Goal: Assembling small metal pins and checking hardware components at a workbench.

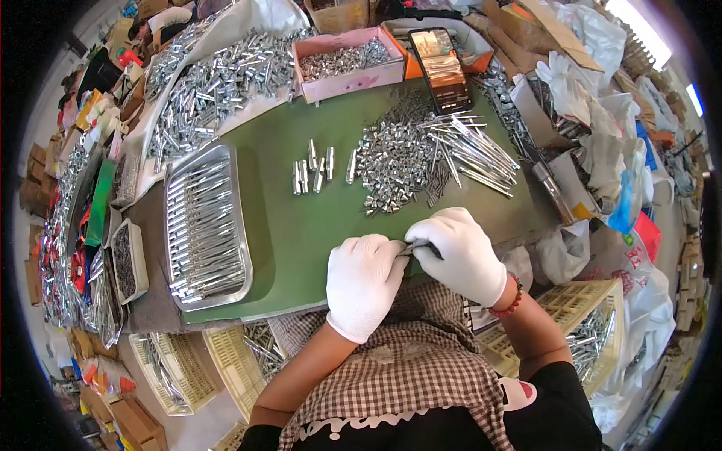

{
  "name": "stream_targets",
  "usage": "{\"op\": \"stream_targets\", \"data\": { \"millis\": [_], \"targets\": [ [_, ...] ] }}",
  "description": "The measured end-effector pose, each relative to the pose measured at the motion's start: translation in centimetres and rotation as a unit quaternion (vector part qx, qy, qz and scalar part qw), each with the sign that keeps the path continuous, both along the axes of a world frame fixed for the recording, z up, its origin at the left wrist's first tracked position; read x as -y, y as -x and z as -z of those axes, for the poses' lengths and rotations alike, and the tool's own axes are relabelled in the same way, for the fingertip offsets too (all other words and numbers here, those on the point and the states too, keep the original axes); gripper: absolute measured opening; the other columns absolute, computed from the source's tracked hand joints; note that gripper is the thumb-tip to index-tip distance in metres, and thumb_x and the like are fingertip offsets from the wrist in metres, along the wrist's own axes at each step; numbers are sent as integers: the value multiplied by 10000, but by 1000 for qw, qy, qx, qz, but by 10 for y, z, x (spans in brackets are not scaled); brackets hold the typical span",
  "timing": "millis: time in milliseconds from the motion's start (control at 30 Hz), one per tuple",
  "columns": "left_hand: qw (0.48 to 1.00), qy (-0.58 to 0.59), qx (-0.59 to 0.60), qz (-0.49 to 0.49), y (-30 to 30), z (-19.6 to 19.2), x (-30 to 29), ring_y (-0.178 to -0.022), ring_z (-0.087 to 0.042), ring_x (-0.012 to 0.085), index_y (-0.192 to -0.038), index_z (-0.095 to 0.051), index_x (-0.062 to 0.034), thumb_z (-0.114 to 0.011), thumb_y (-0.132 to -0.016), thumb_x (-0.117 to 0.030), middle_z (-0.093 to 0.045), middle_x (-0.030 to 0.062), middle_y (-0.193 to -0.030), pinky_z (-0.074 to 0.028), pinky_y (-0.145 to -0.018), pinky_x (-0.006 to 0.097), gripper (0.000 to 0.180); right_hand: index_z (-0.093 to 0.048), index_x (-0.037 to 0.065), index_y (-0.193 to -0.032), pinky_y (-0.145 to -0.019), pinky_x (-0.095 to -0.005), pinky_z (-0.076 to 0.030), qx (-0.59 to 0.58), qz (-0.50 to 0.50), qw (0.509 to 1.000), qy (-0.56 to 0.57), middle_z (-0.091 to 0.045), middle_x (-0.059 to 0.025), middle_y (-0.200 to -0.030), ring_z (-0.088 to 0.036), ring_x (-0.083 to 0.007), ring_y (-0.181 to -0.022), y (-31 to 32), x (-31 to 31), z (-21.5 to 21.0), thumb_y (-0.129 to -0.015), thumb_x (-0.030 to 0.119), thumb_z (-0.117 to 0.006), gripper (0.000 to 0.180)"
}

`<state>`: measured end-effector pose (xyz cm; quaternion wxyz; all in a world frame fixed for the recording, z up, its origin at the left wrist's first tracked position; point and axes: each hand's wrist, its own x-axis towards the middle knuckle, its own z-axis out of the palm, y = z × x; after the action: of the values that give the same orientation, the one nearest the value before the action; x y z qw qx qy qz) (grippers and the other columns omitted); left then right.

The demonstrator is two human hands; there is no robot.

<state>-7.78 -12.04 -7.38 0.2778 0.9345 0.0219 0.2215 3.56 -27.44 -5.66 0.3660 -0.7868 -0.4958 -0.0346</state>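
Both my hands, in white knit gloves, meet near the front edge of the green work mat point(301, 248). Between their fingertips is a small metal part point(408, 249); its exact kind is mostly hidden. My left hand point(365, 286) pinches it from one side, and my right hand point(460, 254) closes on it from the other. Just beyond lie a heap of short silver metal sleeves point(387, 161), small dark pins point(438, 183) and a fan of long thin metal rods point(481, 158). Several silver cylinders point(318, 174) stand or lie apart, left of the heap.
At left, a metal tray point(247, 259) holds rows of finished-looking rods. Behind are a pile of silver tubes point(226, 90), a pink box point(347, 83) of small parts and a phone point(440, 71) propped upright. Yellow crates point(233, 361) stand below the table.
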Motion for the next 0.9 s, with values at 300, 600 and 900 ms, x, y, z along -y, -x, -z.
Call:
{"op": "stream_targets", "data": {
  "millis": [300, 600, 900],
  "targets": [
    [999, -31, 8, -14, -1, -3, 2, -744, -595, 339, -773, -601, -87, -760, -818, -141, -575, 81, -776, -454, -652, 470, 175, -613, 67, -1031, -804, -373, -489, 189, -34, 977, 87, -600, -10, -746, -603, -219, -790, 16, 0, -5, -782, 131, -650, 260],
    [1000, -10, -1, 1, 0, 1, 2, -851, -612, 354, -916, -680, -91, -775, -799, -98, -639, 95, -891, -460, -743, 472, 150, -635, 84, -1046, -750, -397, -508, 122, 35, 992, 15, -641, -25, -744, -660, -254, -752, 21, 1, 0, -792, 98, -682, 259],
    [1000, 0, 9, -23, 2, 3, 5, -885, -635, 317, -940, -755, -127, -790, -811, -148, -662, 62, -924, -474, -798, 444, 135, -623, 81, -1358, -933, -486, -498, 237, 431, 850, 187, -685, -150, -1170, -640, -373, -1048, -78, 143, 21, -942, 176, -673, 431]
  ]
}}
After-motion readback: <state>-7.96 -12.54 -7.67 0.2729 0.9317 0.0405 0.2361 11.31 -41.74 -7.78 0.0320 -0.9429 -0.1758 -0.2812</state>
